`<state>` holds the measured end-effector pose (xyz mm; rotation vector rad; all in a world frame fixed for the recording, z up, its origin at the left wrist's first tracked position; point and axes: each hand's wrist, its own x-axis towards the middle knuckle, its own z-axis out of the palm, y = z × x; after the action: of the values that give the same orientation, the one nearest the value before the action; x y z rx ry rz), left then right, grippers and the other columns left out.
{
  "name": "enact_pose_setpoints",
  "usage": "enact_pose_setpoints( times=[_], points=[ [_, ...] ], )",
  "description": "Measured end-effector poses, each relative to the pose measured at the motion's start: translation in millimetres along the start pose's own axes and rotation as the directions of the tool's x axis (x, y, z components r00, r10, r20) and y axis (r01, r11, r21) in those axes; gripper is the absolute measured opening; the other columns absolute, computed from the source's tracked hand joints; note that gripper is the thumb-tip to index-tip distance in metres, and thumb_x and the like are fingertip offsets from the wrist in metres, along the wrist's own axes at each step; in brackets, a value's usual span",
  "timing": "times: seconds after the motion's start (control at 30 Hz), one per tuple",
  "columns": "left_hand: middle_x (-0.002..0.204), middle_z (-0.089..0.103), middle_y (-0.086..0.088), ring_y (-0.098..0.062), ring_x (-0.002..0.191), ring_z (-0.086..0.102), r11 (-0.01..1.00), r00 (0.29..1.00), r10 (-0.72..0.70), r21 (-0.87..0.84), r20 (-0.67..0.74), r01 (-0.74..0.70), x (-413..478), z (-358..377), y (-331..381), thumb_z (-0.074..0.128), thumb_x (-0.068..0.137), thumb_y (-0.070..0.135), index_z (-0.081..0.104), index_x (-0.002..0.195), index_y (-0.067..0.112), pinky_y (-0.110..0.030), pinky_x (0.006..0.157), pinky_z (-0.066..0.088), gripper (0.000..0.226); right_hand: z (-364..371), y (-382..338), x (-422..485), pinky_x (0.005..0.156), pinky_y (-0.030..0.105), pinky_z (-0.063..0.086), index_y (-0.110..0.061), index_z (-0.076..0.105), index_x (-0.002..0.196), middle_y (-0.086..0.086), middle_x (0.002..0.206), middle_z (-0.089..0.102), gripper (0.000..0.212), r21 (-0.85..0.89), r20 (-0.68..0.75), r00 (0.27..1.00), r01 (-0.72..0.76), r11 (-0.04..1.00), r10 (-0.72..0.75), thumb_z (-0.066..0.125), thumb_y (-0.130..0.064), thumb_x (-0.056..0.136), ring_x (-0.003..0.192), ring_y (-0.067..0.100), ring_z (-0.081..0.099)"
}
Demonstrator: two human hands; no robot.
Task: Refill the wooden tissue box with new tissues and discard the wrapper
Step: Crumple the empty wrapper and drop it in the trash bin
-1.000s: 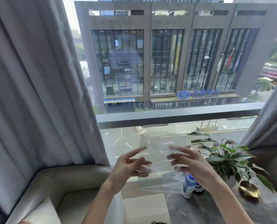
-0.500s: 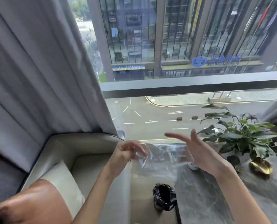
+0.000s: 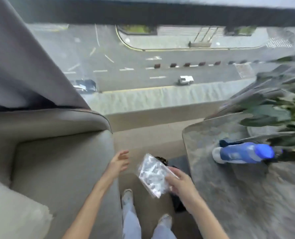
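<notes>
So the view had swung hard downward compared with a moment earlier, from the window and building opposite to the floor between the armchair (image 3: 60, 163) and the stone-topped table (image 3: 246, 195). Everything was pretty smeared from the motion. A second back both hands were up in front of the glass fiddling with the clear plastic wrapper (image 3: 152, 175); half a second back it was stretched between them. By this point it was folded down into a small flat packet and only the right hand (image 3: 179, 184) had it, fingers closed on its near edge. The left hand (image 3: 120, 161) had let go and hung loose and empty, fingers spread, beside the armchair's arm.

The packet sat right above a small dark bin (image 3: 162, 160) on the floor next to the table edge, mostly hidden behind the wrapper and hand. My read: the wrapper was about to get dropped in, so this looked like the discard step. Didn't see the wooden tissue box anywhere, so couldn't say if the refill part was done. A blue bottle (image 3: 243, 153) and a leafy plant (image 3: 277, 107) were on the table.
</notes>
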<state>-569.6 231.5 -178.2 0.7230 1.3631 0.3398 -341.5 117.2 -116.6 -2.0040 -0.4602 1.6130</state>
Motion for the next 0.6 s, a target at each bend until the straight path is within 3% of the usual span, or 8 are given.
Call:
enact_pose_setpoints(
  times=[0.1,0.17,0.2,0.23,0.33,0.4,0.47,0.6],
  points=[
    [0.103,0.055,-0.015,-0.018,0.068,0.052,0.987,0.971,-0.154,0.023,-0.181,0.160,101.9,40.8,-95.3,0.036,0.093,-0.018,0.058,0.117,-0.006,-0.024,0.061,0.044,0.035,18.7,81.4,82.4,0.090,0.034,0.055,-0.007,0.061,0.121,0.013,0.108,0.066,0.025,0.266,-0.095,0.980,-0.145,0.953,0.176,0.049,0.000,0.100,0.091,0.023,0.065],
    [0.100,0.057,-0.018,-0.027,0.083,0.057,0.971,0.952,-0.234,-0.003,-0.198,0.238,154.4,70.9,-157.7,0.037,0.093,-0.017,0.057,0.109,-0.004,-0.027,0.071,0.045,0.029,23.4,130.6,132.3,0.067,0.014,0.056,-0.012,0.057,0.114,0.007,0.099,0.057,0.015,0.535,-0.169,0.893,-0.273,0.800,0.418,0.047,-0.007,0.103,0.069,0.007,0.064],
    [0.103,0.061,-0.020,-0.029,0.092,0.060,0.963,0.946,-0.261,0.020,-0.190,0.269,175.2,85.7,-186.3,0.038,0.094,-0.014,0.058,0.113,-0.005,-0.029,0.077,0.045,0.028,25.1,153.9,157.4,0.062,0.004,0.050,-0.018,0.054,0.113,0.002,0.103,0.055,0.011,0.793,-0.168,0.811,-0.227,0.566,0.561,0.047,-0.016,0.104,0.069,0.001,0.063],
    [0.110,0.065,-0.021,-0.031,0.101,0.062,0.957,0.947,-0.263,0.077,-0.182,0.281,192.6,99.4,-211.0,0.041,0.096,-0.008,0.058,0.119,-0.003,-0.031,0.082,0.046,0.030,21.7,166.8,177.6,0.068,-0.001,0.046,-0.024,0.052,0.115,-0.003,0.111,0.053,0.012,0.818,-0.250,0.747,-0.178,0.548,0.616,0.047,-0.023,0.104,0.075,-0.007,0.061],
    [0.142,0.056,-0.013,-0.028,0.130,0.054,0.941,0.968,-0.228,0.232,-0.102,0.246,235.4,137.1,-261.3,0.049,0.101,0.015,0.046,0.144,0.007,-0.036,0.106,0.042,0.043,17.8,211.0,226.7,0.085,0.011,0.047,-0.013,0.057,0.133,0.000,0.129,0.059,0.033,0.652,-0.434,0.744,-0.130,0.747,0.508,0.052,-0.012,0.101,0.098,-0.004,0.060],
    [0.158,0.037,-0.009,-0.025,0.146,0.036,0.948,0.981,-0.194,0.251,-0.026,0.195,259.5,159.3,-278.3,0.051,0.102,0.024,0.028,0.155,0.009,-0.036,0.119,0.030,0.060,11.4,227.0,254.8,0.081,0.026,0.054,-0.015,0.064,0.129,0.004,0.115,0.071,0.038,0.531,-0.532,0.704,-0.156,0.833,0.471,0.056,-0.002,0.094,0.093,0.010,0.068],
    [0.164,0.025,-0.006,-0.022,0.151,0.025,0.945,0.985,-0.172,0.284,0.009,0.163,281.5,176.3,-291.6,0.048,0.103,0.025,0.017,0.158,0.009,-0.036,0.123,0.024,0.065,6.8,242.3,285.5,0.070,0.028,0.056,-0.021,0.072,0.115,-0.002,0.094,0.074,0.040,0.349,-0.602,0.694,-0.216,0.912,0.395,0.055,0.000,0.085,0.074,0.010,0.068],
    [0.164,0.025,-0.008,-0.025,0.150,0.029,0.927,0.983,-0.181,0.332,-0.009,0.174,306.8,196.2,-316.3,0.037,0.104,0.013,0.014,0.159,0.011,-0.036,0.120,0.027,0.059,10.8,260.0,326.4,0.087,0.038,0.056,-0.023,0.073,0.110,-0.008,0.100,0.073,0.034,0.071,-0.702,0.671,-0.268,0.961,0.239,0.057,-0.008,0.085,0.096,0.018,0.068]
  ],
)
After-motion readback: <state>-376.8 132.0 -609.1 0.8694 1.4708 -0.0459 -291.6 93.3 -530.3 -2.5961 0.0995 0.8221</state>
